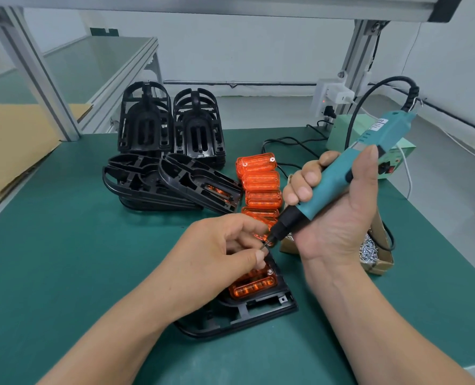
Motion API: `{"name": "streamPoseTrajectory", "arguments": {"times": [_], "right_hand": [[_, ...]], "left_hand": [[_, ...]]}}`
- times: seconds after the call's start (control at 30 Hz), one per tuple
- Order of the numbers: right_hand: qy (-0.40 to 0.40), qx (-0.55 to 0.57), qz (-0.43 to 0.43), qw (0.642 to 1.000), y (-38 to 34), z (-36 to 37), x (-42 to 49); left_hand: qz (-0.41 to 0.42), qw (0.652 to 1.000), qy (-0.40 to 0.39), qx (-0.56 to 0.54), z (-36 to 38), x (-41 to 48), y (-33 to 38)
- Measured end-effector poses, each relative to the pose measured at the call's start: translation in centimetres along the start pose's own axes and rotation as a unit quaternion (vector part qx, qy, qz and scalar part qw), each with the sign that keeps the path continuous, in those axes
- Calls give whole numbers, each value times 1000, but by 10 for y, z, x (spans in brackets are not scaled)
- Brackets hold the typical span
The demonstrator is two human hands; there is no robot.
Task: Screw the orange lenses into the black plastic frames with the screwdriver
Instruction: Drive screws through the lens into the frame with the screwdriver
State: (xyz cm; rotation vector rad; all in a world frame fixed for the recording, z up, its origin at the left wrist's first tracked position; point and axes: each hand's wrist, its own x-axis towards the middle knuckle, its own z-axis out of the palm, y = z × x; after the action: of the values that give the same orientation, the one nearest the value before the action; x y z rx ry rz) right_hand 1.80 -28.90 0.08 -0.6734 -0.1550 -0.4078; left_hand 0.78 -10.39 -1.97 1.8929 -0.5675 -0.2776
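Gripping screwdriver (350, 173) w/ right hand (333, 207), left hand (219, 254) pinching tip.

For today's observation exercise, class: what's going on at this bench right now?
The right hand grips a teal screwdriver, bit angled down to the left hand, which pinches at the tip, probably setting a screw. Beneath lies a black frame with an orange lens seated in it, one screw head visible. Spare lenses, stacked frames and a box of screws sit nearby.

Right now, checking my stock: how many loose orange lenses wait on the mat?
4 lenses, in one row right of the black frames: farthest, second, third, nearest beside the screwdriver. The left hand may hide more.
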Motion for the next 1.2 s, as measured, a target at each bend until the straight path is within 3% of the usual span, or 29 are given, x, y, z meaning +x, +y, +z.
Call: {"name": "streamPoseTrajectory", "arguments": {"times": [0.17, 0.3, 0.43, 0.6, 1.2], "right_hand": [[14, 15, 19, 1000, 2, -1, 0], [-2, 9, 31, 999, 6, 2, -3], [-46, -11, 56, 997, 14, 7, -10], [-115, -42, 79, 989, 26, 12, -19], [-184, -89, 85, 975, 34, 15, -20]], "left_hand": [[17, 999, 8, 26, -12, 0, -1], [18, 985, 63, 159, -39, 2, -8], [-50, 968, -42, 241, -54, -1, -13], [-58, 948, -111, 291, -52, -1, -14], [-49, 952, -93, 288, -43, 2, -17]]}}
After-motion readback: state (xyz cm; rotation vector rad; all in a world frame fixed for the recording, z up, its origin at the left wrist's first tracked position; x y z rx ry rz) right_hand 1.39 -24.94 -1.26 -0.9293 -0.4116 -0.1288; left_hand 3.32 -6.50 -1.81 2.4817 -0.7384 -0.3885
